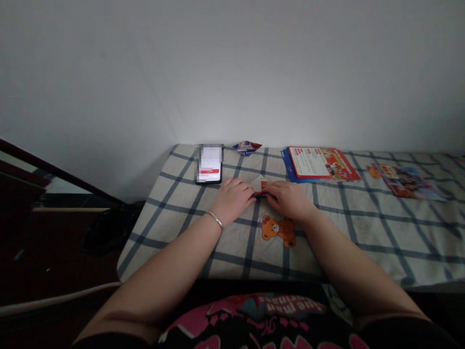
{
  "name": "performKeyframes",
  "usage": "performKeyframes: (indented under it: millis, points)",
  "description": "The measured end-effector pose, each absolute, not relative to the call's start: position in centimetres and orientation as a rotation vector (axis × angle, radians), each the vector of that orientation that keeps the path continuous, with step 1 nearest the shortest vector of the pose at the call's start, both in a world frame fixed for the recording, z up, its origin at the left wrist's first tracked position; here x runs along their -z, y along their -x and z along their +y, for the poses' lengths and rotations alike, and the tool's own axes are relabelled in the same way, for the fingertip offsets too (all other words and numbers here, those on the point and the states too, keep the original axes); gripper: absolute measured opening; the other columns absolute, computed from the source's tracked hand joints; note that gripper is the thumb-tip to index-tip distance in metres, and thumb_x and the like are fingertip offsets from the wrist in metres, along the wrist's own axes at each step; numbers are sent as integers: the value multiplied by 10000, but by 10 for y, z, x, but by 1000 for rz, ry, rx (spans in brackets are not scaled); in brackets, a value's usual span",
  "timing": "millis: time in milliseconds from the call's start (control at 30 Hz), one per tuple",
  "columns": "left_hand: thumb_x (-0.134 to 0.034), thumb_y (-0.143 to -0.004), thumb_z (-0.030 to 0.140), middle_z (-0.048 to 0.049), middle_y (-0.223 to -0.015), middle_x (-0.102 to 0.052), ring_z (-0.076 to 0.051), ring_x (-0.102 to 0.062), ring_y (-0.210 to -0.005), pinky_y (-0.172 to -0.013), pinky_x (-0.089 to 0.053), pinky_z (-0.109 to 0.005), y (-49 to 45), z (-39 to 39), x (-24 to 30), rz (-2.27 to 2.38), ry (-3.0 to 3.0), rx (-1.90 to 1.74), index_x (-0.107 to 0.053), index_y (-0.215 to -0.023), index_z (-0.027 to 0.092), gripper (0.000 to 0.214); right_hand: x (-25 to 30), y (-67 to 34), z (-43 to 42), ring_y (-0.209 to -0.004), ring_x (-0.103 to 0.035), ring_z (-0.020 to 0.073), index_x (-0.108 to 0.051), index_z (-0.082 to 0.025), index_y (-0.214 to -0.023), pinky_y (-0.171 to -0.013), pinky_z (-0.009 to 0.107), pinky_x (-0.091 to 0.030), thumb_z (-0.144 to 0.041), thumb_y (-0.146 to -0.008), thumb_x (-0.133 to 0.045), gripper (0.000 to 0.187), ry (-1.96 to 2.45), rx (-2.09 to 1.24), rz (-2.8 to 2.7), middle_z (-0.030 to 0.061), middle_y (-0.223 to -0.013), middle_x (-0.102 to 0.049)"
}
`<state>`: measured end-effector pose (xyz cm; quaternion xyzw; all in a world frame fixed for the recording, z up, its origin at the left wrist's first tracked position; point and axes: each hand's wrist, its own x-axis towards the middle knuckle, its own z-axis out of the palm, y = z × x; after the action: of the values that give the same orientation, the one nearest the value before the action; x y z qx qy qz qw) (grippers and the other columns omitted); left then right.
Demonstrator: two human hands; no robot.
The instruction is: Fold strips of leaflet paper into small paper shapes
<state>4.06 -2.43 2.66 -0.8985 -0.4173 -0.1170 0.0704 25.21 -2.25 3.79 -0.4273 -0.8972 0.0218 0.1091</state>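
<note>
Between my hands lies a small piece of folded paper (258, 184), pale with some red print, on the checked cloth. My left hand (232, 199) pinches its left side, fingers curled and close together. On the other side my right hand (289, 198) presses the paper's right edge with bent fingers. Both hands rest low over the cloth, and the fingertips hide part of the paper. Just beyond my left hand lies a phone (209, 165) with a lit screen, partly blurred. A folded blue and red paper piece (247, 147) sits behind, near the wall.
A checked tablecloth (174, 213) with a printed bear (278, 230) covers the table. To the right of my hands lies a stack of colourful printed sheets (323, 164), and farther right another printed sheet (410, 182). A white wall (232, 72) borders the back. A dark bag (109, 228) is at lower left.
</note>
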Motion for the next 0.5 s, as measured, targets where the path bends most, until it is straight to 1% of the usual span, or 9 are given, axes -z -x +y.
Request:
performKeyframes:
  millis: [100, 200, 267, 367, 500]
  points:
    - [-570, -938, 308, -53, -937, -680, -228, -579, -924, -799, -421, -370, -46, -23, -25, -1339, 2693, 369, -653, -933, 171, 161, -37, -252, -21, -989, -633, 229, -692, -186, -1041, -882, 344, -474, -244, -937, -470, 252, 1304, -29, -2597, 89, -1067, -718]
    - [-574, -934, 293, -59, -930, -667, -230, -589, -936, -801, -448, -354, -49, -22, -24, -1432, 2687, 417, -626, -930, 161, 142, -34, -252, -19, -964, -633, 242, -690, -198, -1051, -865, 369, -487, -274, -935, -493, 241, 1358, -4, -2551, 86, -1067, -721]
    - [-579, -932, 299, -65, -922, -663, -231, -597, -940, -802, -463, -347, -50, -21, -24, -1505, 2673, 447, -609, -935, 156, 147, -31, -252, -18, -982, -635, 245, -688, -201, -1060, -878, 380, -490, -287, -925, -520, 232, 1366, -20, -2507, 81, -1087, -719]
    - [-589, -930, 294, -68, -900, -661, -232, -609, -939, -794, -477, -342, -51, -19, -26, -1588, 2667, 464, -599, -931, 154, 141, -26, -254, -16, -1031, -636, 242, -689, -198, -1050, -923, 384, -483, -294, -914, -549, 217, 1368, -68, -2417, 78, -1110, -717]
    - [-599, -923, 264, -54, -864, -662, -226, -622, -909, -769, -483, -332, -52, -17, -27, -1656, 2661, 500, -599, -915, 164, 100, -22, -255, -13, -1023, -649, 238, -695, -201, -1000, -924, 385, -488, -271, -901, -578, 169, 1381, -101, -2344, 70, -1127, -714]
